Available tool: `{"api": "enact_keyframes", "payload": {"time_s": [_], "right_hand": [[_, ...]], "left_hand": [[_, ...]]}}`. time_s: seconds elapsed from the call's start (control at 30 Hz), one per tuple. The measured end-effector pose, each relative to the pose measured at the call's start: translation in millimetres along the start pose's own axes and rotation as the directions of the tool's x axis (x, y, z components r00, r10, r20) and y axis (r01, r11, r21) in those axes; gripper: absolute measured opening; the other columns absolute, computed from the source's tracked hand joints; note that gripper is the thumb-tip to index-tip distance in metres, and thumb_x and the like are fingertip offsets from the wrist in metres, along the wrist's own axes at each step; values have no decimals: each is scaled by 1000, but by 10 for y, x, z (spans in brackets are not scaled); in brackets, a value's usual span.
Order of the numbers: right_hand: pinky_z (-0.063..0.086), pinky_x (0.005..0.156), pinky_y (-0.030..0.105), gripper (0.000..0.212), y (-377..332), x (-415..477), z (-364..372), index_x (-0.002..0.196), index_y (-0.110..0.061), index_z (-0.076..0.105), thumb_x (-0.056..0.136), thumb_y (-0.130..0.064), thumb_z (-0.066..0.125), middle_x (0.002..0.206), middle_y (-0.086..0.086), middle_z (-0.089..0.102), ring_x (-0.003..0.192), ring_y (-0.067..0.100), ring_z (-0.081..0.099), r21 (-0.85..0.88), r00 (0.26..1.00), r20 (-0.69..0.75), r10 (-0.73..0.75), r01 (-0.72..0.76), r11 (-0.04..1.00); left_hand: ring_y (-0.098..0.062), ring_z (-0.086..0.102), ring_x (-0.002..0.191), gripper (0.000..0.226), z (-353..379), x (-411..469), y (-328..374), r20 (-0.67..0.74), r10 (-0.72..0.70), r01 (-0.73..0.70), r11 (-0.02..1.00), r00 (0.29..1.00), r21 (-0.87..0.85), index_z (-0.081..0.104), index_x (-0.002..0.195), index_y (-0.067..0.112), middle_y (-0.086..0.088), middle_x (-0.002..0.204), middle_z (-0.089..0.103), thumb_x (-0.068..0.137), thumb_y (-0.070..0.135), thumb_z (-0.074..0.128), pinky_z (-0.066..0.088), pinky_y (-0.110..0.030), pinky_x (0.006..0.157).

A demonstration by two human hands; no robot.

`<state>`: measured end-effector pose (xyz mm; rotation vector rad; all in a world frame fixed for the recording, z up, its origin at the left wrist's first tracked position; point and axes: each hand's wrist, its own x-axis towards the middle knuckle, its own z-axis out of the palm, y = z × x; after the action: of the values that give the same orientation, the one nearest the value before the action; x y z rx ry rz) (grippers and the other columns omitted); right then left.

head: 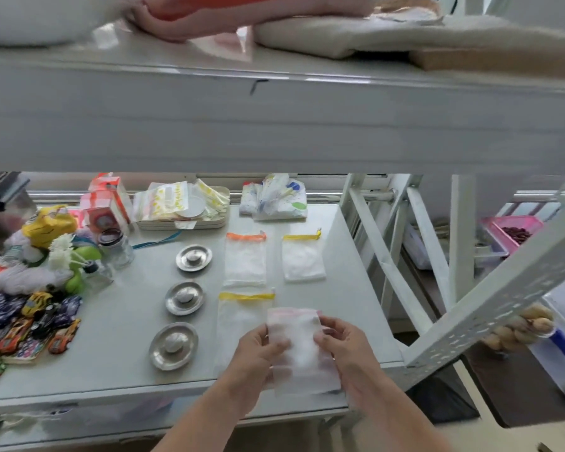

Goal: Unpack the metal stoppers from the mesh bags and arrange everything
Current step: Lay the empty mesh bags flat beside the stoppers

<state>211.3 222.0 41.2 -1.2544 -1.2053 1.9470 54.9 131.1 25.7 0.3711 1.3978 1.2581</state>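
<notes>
Both hands, left (258, 353) and right (343, 345), pinch opposite edges of a pink-trimmed mesh bag (299, 350) above the worktop (118, 337). Three metal stoppers (173, 345) lie in a column left of the hands; three flat bags (245, 259) lie beyond. Whether this bag holds a stopper is unclear. Likely next: lay it beside the others.

Counted three round, shiny metal stoppers (193, 258) (184, 298) (173, 346) in a column on the shelf. Counted four white mesh bags: one orange-topped (245, 259), two yellow-topped (302, 259) (238, 321), one pink-topped (302, 353). Counted two bare hands (258, 357) (343, 347). Could not tally the blurred toy cars at left.
</notes>
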Motion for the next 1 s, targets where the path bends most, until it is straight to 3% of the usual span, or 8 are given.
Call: {"api": "enact_keyframes", "payload": {"time_s": [0.1,0.2,0.3,0.43,0.77,0.83,0.93,1.0], "right_hand": [[54,56,31,30,-119,130,-132,115,-19,69,92,0,65,81,5,69,68,17,65,-132,992,-57,-115,107,985],[56,57,27,29,-203,295,-220,116,-18,68,93,-1,65,83,5,65,67,13,64,-205,978,-98,-184,161,966],[52,56,23,34,-139,524,-277,126,-10,62,92,-9,65,96,9,66,77,17,64,-419,968,-186,-169,77,905],[46,67,22,46,-5,573,-319,135,-12,53,91,-16,66,93,-2,66,82,11,62,-679,951,-229,-209,-3,734],[56,87,35,46,-41,622,-315,133,-10,56,89,-12,67,94,-1,67,91,18,66,-778,942,-173,-288,48,626],[55,89,35,49,-35,571,-343,134,-11,53,88,-17,68,95,-3,66,92,17,65,-797,942,-158,-297,56,601],[56,88,35,49,59,480,-423,133,-13,54,87,-15,68,92,-6,64,90,14,64,-841,937,-122,-327,77,535],[56,86,34,44,124,444,-439,129,-13,57,86,-11,67,88,-9,63,87,12,63,-864,936,-94,-339,92,495]], "left_hand": [[-18,71,69,25,236,174,175,-50,96,-94,994,994,52,70,117,13,-18,103,77,93,6,68,57,-32,58],[-14,66,60,31,418,370,321,-115,162,-142,977,980,161,63,124,12,-10,91,70,93,4,66,57,-32,55],[-17,62,69,47,475,538,230,-207,143,-64,936,968,346,51,137,11,-2,85,59,93,9,67,56,-35,66],[-20,69,85,63,456,519,52,-289,171,33,808,942,588,43,142,25,1,84,66,85,16,65,58,-38,83],[-28,69,98,63,483,558,44,-357,238,103,687,903,719,43,140,27,-7,102,73,80,17,60,57,-39,87],[-28,69,99,60,476,481,53,-315,332,74,575,889,815,44,139,25,-5,107,72,83,24,65,56,-38,86],[-23,68,101,45,494,304,-9,-111,460,-9,251,881,968,51,134,28,4,123,61,92,40,62,49,-31,79],[-20,67,102,39,460,268,-105,-43,446,-39,174,894,984,56,130,28,7,125,56,94,41,58,49,-31,80]]}}
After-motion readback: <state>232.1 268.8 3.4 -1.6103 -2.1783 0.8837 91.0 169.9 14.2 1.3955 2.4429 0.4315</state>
